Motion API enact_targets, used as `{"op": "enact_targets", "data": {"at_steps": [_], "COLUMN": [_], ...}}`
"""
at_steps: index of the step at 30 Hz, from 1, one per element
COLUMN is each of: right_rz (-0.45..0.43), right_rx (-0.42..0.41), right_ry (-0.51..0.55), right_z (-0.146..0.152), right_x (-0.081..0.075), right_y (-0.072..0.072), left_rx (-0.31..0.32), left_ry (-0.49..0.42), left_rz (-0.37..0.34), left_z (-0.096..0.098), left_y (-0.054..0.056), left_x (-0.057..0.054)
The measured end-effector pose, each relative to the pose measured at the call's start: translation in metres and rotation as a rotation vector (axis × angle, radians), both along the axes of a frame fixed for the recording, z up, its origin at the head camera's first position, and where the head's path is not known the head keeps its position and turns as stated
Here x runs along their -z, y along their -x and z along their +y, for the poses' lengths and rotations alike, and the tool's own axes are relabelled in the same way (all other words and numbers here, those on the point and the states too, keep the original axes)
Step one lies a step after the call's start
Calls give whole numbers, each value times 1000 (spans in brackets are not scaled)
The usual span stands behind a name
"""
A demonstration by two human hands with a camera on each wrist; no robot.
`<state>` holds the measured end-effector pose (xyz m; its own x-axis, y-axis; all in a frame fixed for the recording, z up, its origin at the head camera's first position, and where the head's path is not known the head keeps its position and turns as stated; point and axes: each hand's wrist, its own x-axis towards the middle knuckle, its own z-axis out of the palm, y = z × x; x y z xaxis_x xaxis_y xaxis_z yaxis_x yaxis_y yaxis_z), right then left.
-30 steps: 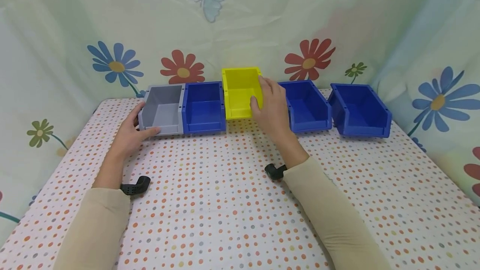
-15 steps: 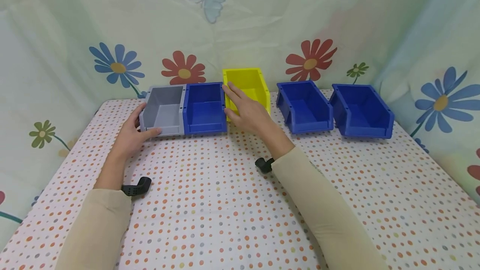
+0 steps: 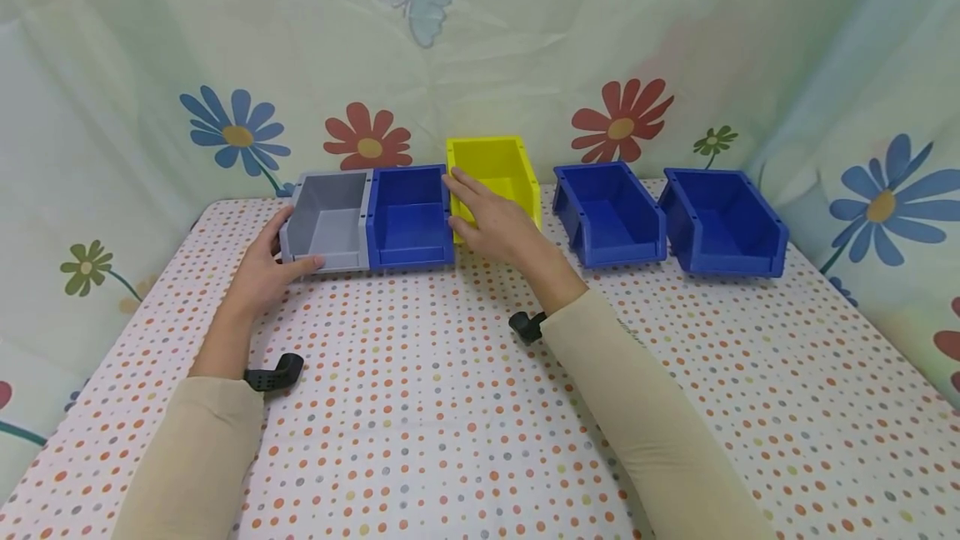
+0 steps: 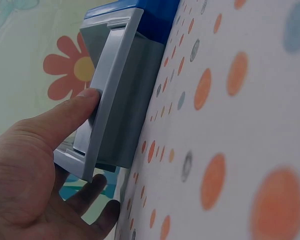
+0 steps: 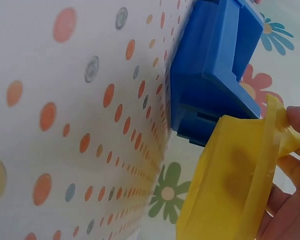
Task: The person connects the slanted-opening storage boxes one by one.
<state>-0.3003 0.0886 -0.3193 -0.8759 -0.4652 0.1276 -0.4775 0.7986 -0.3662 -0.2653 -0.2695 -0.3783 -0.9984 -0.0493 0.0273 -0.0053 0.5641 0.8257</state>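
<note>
My left hand [image 3: 258, 273] grips the left front corner of a grey plastic storage bin [image 3: 335, 232], its thumb over the front lip and its fingers along the outer side wall. Against that bin's right side stands a blue storage bin [image 3: 408, 227]. A yellow storage bin [image 3: 495, 160] sits higher and farther back, beside the blue one. Its bottom is off the table in the right wrist view, where it meets the blue bin's side. My right hand [image 3: 498, 227] reaches across the yellow bin, with fairly straight fingers touching its left rim. That hand partly hides the yellow bin's front.
Two more blue bins, one nearer [image 3: 611, 215] and one at the far right [image 3: 723, 227], stand apart to the right. A dotted cloth [image 3: 420, 423] covers the table. A flowered curtain [image 3: 510, 32] hangs close behind the bins and along the sides.
My right hand has moved left from the yellow bin's right side to its left rim. The bins hold their places, and my left hand stays on the grey bin.
</note>
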Motion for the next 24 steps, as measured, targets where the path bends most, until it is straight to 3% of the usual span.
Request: {"op": "enact_targets", "data": {"at_steps": [14,24], "right_rz": [-30,-126], "right_rx": [13,11], "right_ry": [-23,-56], "right_z": [-2,-5], "right_x": [0,12], "right_y": [-2,1], "left_rx": [5,-1], "left_ry": [-8,-13], "left_rz": [-1,-9], "left_z": [2,1], "left_y": [-2,-2], "left_x": [-1,-2]}}
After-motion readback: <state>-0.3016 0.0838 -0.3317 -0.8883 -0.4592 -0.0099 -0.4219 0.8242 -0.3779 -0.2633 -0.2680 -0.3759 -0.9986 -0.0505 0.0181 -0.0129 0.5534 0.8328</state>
